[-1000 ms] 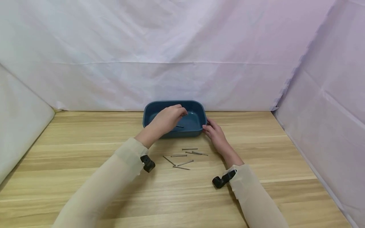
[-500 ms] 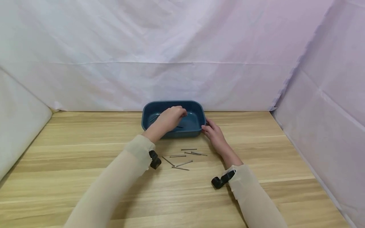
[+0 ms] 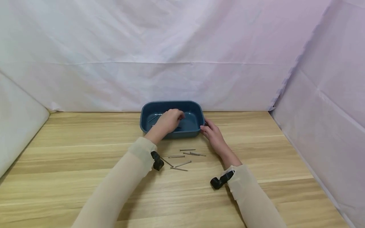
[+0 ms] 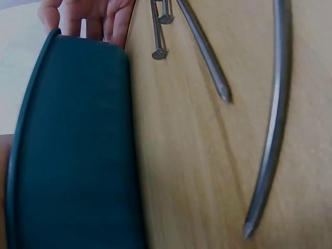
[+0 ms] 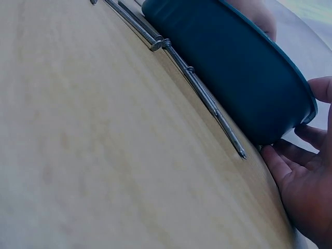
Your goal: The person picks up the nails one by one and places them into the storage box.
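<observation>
Fingers of the left hand are curled downward inside the tray, over its floor, where a few nails already lie. Whether a nail is pinched between them cannot be told, because the back of the hand hides the fingertips in the head view. Fingers of the right hand are only loosely bent and are laid against the right end wall of the tray, so that the tray is steadied; nothing is grasped by them.

Judged from this, the step in hand is the placing of a nail into the tray. For the next move, the left hand would have to be drawn back over the near rim and brought down to the loose nails, which lie on the table just in front of the tray, between the two wrists. A fine pinch would be needed, since these nails are thin and lie flat on the wood.

Only in the head view are the inside of the tray and both sleeves shown. In the left wrist view the outer wall of the tray and the pointed nails beside it are seen from close. In the right wrist view the fingers are seen touching the tray low on its end wall.
</observation>
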